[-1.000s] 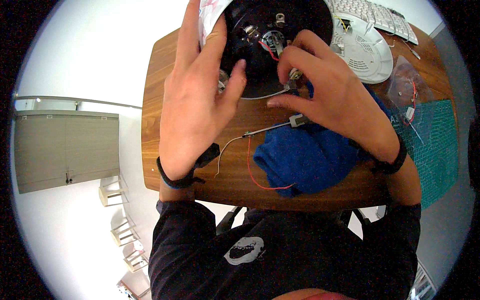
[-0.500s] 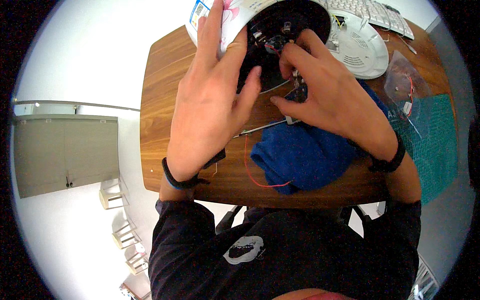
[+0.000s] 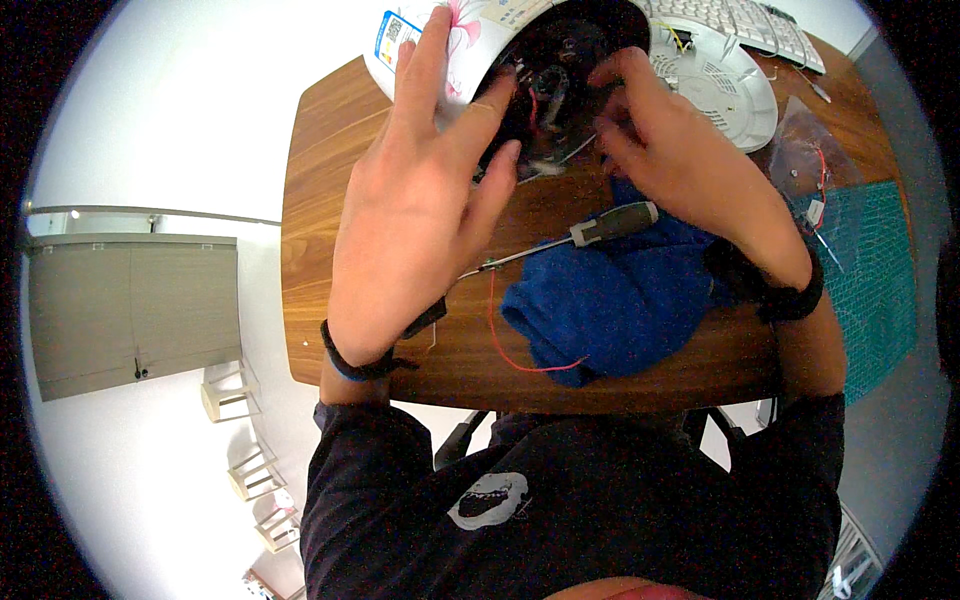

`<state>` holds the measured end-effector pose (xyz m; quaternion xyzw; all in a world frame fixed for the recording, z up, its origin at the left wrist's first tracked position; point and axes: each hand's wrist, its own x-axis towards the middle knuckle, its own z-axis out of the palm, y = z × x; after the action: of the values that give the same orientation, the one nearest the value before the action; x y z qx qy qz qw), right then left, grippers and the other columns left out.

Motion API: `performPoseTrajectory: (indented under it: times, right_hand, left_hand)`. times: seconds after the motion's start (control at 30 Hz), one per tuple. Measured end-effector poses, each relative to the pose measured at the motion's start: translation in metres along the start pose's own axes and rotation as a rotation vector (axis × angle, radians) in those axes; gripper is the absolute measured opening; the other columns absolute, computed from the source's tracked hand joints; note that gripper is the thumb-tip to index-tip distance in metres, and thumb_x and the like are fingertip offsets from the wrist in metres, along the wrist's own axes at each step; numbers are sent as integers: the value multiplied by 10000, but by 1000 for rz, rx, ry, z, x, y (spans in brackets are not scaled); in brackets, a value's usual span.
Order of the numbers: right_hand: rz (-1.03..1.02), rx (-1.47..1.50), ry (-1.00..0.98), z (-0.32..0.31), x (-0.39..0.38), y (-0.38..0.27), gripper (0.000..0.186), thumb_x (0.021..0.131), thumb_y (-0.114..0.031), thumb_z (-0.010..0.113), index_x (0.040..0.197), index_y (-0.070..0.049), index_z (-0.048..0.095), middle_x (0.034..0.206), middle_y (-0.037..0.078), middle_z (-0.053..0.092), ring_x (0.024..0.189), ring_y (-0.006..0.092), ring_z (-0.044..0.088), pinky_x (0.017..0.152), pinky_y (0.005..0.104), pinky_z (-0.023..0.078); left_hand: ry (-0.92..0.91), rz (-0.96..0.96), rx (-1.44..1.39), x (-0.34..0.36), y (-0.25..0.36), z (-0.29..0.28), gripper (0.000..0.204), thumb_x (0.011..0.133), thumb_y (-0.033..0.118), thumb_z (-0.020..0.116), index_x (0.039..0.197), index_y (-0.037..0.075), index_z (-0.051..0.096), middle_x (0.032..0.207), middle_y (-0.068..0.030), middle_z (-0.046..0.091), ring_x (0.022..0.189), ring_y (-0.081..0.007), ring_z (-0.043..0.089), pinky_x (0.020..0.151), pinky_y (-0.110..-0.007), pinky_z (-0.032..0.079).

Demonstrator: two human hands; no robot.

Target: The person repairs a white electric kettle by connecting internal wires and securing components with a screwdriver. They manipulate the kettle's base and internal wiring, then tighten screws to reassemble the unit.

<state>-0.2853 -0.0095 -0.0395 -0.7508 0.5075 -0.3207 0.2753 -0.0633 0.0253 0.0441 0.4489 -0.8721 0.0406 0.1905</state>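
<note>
My left hand (image 3: 410, 220) grips the near left side of a white housing (image 3: 475, 25) with pink flower print and a label, tilted to show its black interior (image 3: 580, 45), where metal parts and a red wire show. My right hand (image 3: 690, 170) has curled fingers at the opening's right; whether they hold anything is blurred and unclear. Below the hands, a screwdriver (image 3: 612, 222) with a grey handle lies across a crumpled dark blue cloth (image 3: 620, 310), beside a loose red wire (image 3: 510, 355).
A white vented plastic plate (image 3: 725, 85) and white keyboard (image 3: 745, 25) sit at the back right. A plastic bag (image 3: 810, 150) with wired parts lies on the green cutting mat (image 3: 875, 280). The wooden table's (image 3: 325, 200) left edge faces low cabinets (image 3: 135, 315) and chairs (image 3: 225, 400).
The housing has shifted and tilted, showing more of its printed side. My left hand moved rightward, then slightly back. My right hand has moved right, away from the inner parts, uncovering the screwdriver's handle.
</note>
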Motion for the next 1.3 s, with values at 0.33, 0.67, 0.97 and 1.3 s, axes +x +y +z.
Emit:
performPoseTrajectory:
  times: [0.33, 0.67, 0.97, 1.3]
  right_hand:
    - [-146, -25, -119, 24, 0, 1, 310, 996, -276, 658, 1102, 14, 637, 920, 248, 717, 857, 427, 708, 753, 490, 563]
    - [-142, 121, 21, 34, 13, 5, 330, 975, -305, 663, 1050, 16, 658, 893, 271, 705, 877, 468, 696, 762, 523, 568]
    - [-111, 366, 13, 42, 16, 23, 331, 883, -263, 785, 1037, -3, 651, 923, 174, 724, 880, 311, 727, 782, 410, 574]
    - [-11, 508, 157, 50, 10, 30, 369, 954, -220, 688, 1195, 32, 565, 1021, 182, 693, 875, 237, 694, 791, 366, 570]
  left_hand:
    - [32, 80, 111, 0, 2, 3, 400, 812, 69, 765, 1207, 19, 729, 1608, -341, 282, 1323, -506, 550, 989, -429, 585]
    - [13, 49, 177, -2, -2, 10, 437, 822, 92, 776, 1244, 17, 691, 1611, -295, 303, 1369, -484, 505, 1034, -461, 546]
    - [36, 173, 387, -1, 7, 13, 292, 817, 135, 801, 1094, 72, 729, 1623, -204, 360, 1285, -422, 573, 971, -460, 549]
    - [179, 238, 377, -4, -23, 32, 362, 833, 110, 783, 1185, 65, 714, 1640, -207, 327, 1395, -438, 487, 1042, -455, 523]
